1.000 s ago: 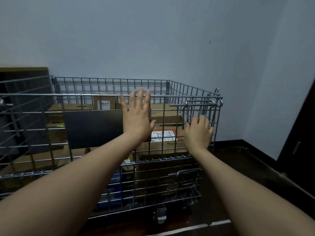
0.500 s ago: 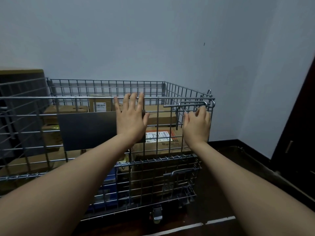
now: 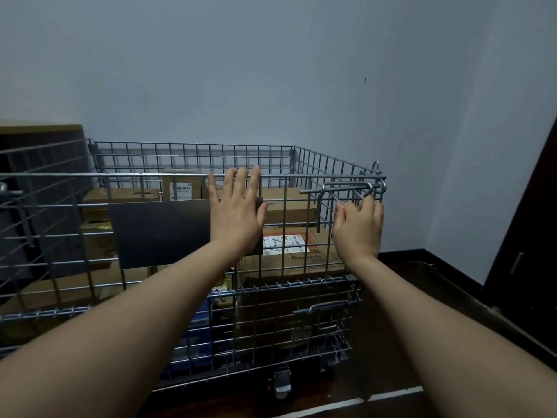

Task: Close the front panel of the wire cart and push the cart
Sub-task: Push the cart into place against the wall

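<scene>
A grey wire cart (image 3: 328, 321) full of cardboard boxes stands in front of me on casters. Its upper front panel (image 3: 60, 224) stands upright, level with the cart's top rim. My left hand (image 3: 236, 212) lies flat against this panel with fingers spread, partly over a dark plate (image 3: 159, 233) fixed to the mesh. My right hand (image 3: 358, 227) is at the panel's right end, fingers curled around the metal latch rod (image 3: 334, 188) near the corner.
The blue-grey wall (image 3: 271, 70) is just behind the cart. A dark cabinet (image 3: 36, 152) stands at the left, a dark door (image 3: 530, 236) at the right. Dark floor (image 3: 391, 342) with a white line (image 3: 388, 395) lies on the right. A caster (image 3: 281, 383) shows under the cart.
My right hand has risen from the mesh to the latch rod and closed its fingers on it. My left hand stays flat on the panel.
</scene>
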